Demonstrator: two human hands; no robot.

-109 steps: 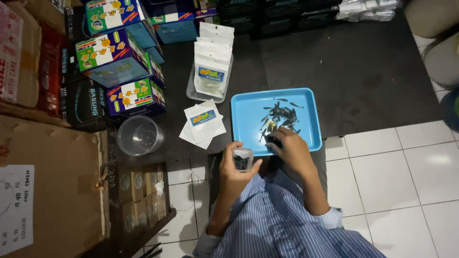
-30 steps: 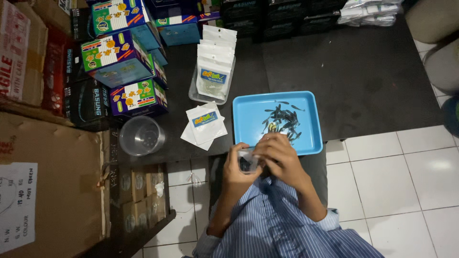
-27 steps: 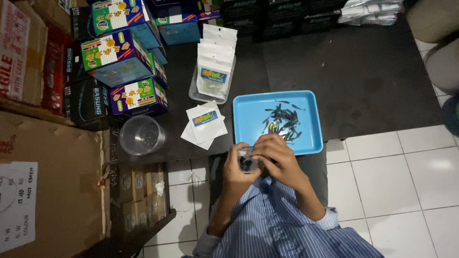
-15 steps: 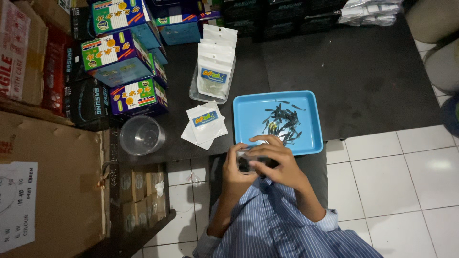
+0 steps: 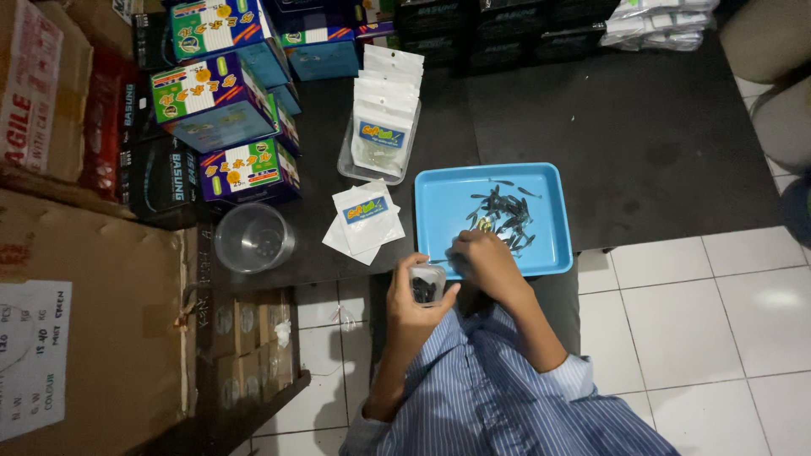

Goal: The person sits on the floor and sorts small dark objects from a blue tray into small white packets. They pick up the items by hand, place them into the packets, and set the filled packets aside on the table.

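On blue tray [image 5: 439, 198]: dark lures [image 5: 505, 213]; pouch [image 5: 425, 284] w/ more.

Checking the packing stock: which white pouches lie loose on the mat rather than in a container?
The loose white pouches lying flat beside the blue tray; the other pouches stand stacked in a clear tub.

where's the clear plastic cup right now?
In the head view, the clear plastic cup stands at left on the dark mat, just below the colourful boxes and left of the loose white pouches, away from both hands.
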